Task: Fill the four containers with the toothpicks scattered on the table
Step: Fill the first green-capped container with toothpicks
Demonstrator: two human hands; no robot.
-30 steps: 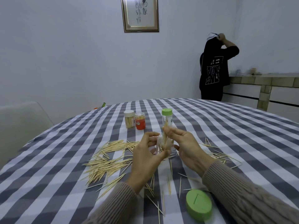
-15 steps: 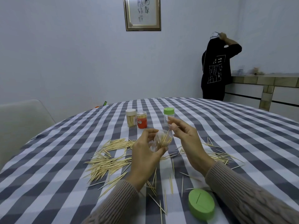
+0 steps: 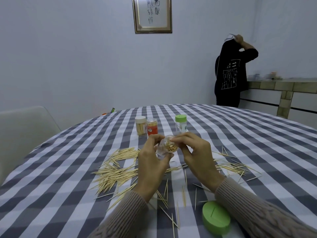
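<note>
Right fingertips pinched at the mouth of the clear container, apparently nudging toothpick ends inward; cannot tell whether a toothpick sits in the pinch. Right hand curled, palm toward the container. Left hand wrapped round the container body, gripping it off the table and tilted so the open mouth faces up and toward the camera, probably to keep the sticks from spilling and to give the other hand access. Toothpicks inside bunched, tips showing at the mouth; looks fairly full.

Loose toothpicks heaped left of the hands, more scattered right and near the wrists, all on the checked tablecloth. Green lid lying flat near the right sleeve, likely the cap for the held container. Behind the hands, three closed containers: white-capped one with sticks visible, orange one touching beside it, green-capped one apart to the right. Nothing blocking the piles; the lid close to the right forearm could get knocked. Person in a black top at the far counter, well apart.
</note>
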